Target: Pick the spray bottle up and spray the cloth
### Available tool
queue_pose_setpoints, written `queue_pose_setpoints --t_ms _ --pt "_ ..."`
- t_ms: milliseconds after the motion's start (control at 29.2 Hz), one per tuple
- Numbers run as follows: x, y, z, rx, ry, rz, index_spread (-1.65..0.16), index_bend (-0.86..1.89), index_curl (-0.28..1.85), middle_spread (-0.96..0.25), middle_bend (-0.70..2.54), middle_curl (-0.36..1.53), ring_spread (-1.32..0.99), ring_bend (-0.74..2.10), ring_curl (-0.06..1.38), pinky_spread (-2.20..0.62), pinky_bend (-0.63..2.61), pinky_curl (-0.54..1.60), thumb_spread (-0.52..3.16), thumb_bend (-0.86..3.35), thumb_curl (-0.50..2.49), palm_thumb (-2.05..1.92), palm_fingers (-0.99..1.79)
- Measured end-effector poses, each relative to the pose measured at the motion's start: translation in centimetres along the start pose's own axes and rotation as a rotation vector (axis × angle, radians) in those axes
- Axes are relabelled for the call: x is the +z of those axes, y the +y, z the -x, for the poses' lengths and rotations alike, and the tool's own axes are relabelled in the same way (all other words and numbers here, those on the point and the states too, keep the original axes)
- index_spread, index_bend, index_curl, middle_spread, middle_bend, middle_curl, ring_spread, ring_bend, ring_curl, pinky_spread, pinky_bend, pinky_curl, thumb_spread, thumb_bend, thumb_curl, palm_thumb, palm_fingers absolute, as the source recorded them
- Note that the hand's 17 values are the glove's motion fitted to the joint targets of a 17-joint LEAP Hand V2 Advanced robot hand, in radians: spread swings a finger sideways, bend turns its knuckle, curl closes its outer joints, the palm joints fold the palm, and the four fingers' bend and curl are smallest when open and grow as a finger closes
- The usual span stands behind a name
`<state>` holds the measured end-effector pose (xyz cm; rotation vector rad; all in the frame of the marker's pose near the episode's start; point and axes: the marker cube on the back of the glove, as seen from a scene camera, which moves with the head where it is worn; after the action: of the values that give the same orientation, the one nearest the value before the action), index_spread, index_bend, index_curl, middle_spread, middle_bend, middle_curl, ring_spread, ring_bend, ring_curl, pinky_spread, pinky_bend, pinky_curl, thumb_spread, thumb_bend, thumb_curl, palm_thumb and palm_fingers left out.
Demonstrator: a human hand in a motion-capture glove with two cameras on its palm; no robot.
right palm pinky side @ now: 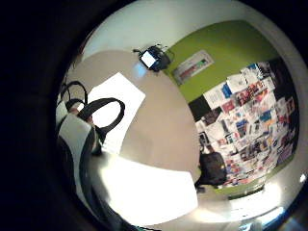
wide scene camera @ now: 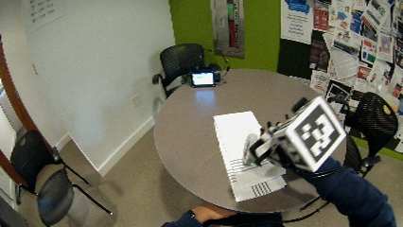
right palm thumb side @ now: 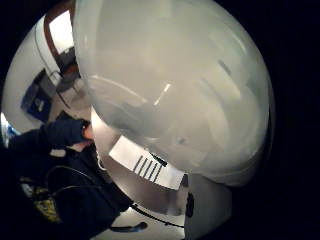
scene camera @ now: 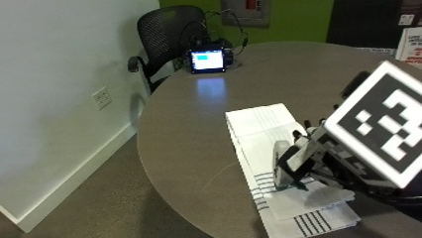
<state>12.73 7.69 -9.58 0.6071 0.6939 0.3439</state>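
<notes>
The right hand [scene camera: 330, 153] holds the translucent spray bottle [scene camera: 285, 166] upright, fingers curled around it, above the near end of the white striped cloth [scene camera: 260, 126]. The cloth lies flat on the round desk [scene camera: 184, 148].

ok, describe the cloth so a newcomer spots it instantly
On the round grey table, look near the edge closest to the person, under the gloved right hand. The cloth is the flat white folded rectangle with dark stripes at its near end.
</notes>
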Motion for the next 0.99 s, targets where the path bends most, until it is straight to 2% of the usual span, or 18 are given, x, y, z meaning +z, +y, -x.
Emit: queue_pose_setpoints --t_ms 137,274,582,993 --pt "0.4 -0.9 3.0 -0.225 0.135 0.05 -0.28 0.28 0.49 -0.21 0.64 0.53 -0.26 0.66 0.46 -0.32 0.43 0.4 0.39 -0.03 0.71 1.0 1.37" --pt "0.5 -1.1 4.8 -0.324 0.179 0.087 -0.28 0.27 0.5 -0.21 0.64 0.53 -0.26 0.66 0.46 -0.32 0.43 0.4 0.39 -0.03 0.72 0.99 1.37" --pt "1.2 0.0 5.6 -0.414 0.279 0.166 -0.29 0.26 0.52 -0.21 0.65 0.53 -0.26 0.65 0.46 -0.33 0.43 0.4 0.38 -0.03 0.73 0.99 1.37" --pt "2.0 0.9 6.1 -0.452 0.294 0.191 -0.29 0.25 0.55 -0.21 0.65 0.53 -0.26 0.65 0.46 -0.33 0.43 0.4 0.37 -0.03 0.74 0.99 1.37"
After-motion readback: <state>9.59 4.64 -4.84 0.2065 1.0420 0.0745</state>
